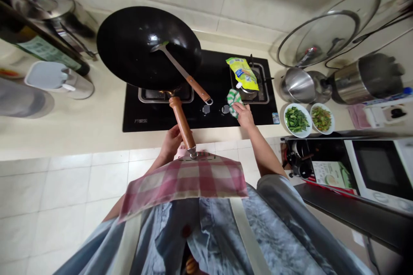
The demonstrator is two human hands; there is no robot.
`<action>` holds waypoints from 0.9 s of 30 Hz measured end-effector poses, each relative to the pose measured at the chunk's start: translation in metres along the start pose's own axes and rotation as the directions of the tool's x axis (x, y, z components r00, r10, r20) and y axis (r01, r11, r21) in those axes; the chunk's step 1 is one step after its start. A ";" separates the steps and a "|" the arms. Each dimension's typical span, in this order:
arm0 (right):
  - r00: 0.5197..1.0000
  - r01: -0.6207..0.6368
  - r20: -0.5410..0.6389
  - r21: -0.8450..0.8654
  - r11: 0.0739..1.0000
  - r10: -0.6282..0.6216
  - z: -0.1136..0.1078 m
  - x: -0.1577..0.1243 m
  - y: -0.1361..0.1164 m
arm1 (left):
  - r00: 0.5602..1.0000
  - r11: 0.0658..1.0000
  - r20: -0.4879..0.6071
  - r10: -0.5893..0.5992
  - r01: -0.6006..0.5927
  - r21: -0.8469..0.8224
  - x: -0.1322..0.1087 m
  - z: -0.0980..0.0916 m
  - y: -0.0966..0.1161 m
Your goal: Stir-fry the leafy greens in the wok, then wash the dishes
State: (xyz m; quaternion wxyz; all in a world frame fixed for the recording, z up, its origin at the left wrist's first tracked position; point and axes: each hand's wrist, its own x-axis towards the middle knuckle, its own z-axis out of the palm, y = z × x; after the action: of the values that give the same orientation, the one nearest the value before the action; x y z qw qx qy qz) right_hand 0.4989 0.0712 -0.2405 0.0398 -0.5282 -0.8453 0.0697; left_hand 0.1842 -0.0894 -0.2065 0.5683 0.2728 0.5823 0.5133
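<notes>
A black wok (142,44) sits on the left burner of the black gas stove (213,115), with a metal spatula (180,70) resting inside it. My left hand (171,140) is wrapped round the wok's wooden handle (181,123). My right hand (244,113) presses a green-and-white cloth (233,100) against the stove top near the knobs. A yellow packet (242,73) lies on the right burner.
Two plates of green vegetables (297,120) sit right of the stove, beside steel pots (366,78) and glass lids (319,38). A microwave (377,171) stands lower right. A bottle (41,44) and steel pot (45,1) are at the left.
</notes>
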 end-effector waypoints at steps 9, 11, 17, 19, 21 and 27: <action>0.882 -0.468 -0.045 0.045 0.883 0.470 -0.011 -0.051 0.058 | 1.000 0.999 0.000 0.027 -0.027 0.035 0.000 -0.001 -0.008; 0.801 -0.592 -0.072 0.051 0.804 0.595 -0.011 -0.051 0.065 | 1.000 0.999 0.004 0.025 -0.025 0.038 -0.004 -0.001 -0.006; 0.698 -0.702 -0.144 0.057 0.710 0.702 0.011 -0.044 0.025 | 0.999 0.999 -0.041 -0.001 0.003 0.044 -0.014 -0.002 -0.005; 0.728 -0.666 -0.159 0.069 0.743 0.667 0.019 -0.044 -0.001 | 0.999 0.999 -0.041 -0.002 0.003 0.041 -0.014 -0.002 -0.008; 0.776 -0.600 -0.178 0.087 0.795 0.605 0.025 -0.047 -0.026 | 0.999 0.999 -0.038 0.003 -0.002 0.035 -0.013 -0.001 -0.010; 0.917 -0.335 -0.175 0.147 0.931 0.357 0.042 -0.064 -0.105 | 1.000 1.000 0.016 -0.011 0.011 0.002 -0.011 0.016 -0.014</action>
State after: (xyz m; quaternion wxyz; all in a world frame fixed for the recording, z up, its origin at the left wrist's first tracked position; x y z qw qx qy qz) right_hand 0.4275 -0.0352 -0.2647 0.1414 -0.6706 -0.7248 0.0707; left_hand 0.2054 -0.0991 -0.2124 0.5754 0.2742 0.5798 0.5075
